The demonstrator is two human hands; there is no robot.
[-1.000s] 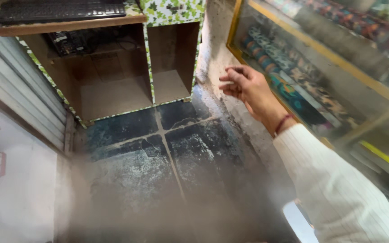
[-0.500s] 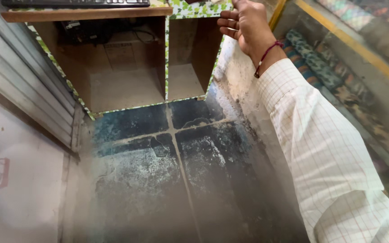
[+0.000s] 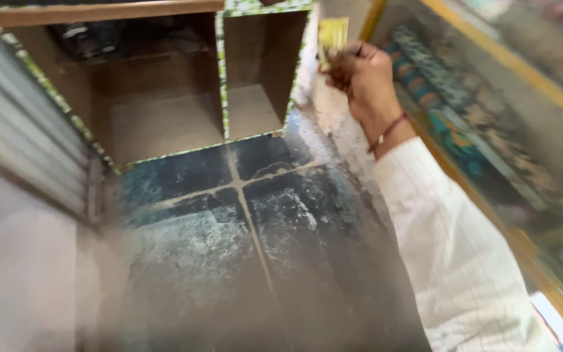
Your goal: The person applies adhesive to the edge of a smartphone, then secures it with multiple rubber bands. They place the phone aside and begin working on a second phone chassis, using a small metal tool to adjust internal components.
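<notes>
Now right hand (image 3: 366, 81) is raised w/ fingers pinched shut on a small yellow packet (image 3: 332, 36), held up beside the glass display case (image 3: 490, 130), above the dark tiled floor (image 3: 242, 248). Left hand out of view.

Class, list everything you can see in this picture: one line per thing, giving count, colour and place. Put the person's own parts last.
Desk: one, brown top with green patterned edging, upper left, two open compartments below.
Floor tiles: several, dark and dusty, centre.
Shutter: one, grey, left.
Glass counter: one, yellow frame, right, colourful packets inside.
Yellow card: one, top centre, held up in the right hand.
Wristband: one, red, right wrist.
Sleeve: one, white checked, lower right.
Right hand: one, raised, grip shut on the card.
Left hand: not in view.
</notes>
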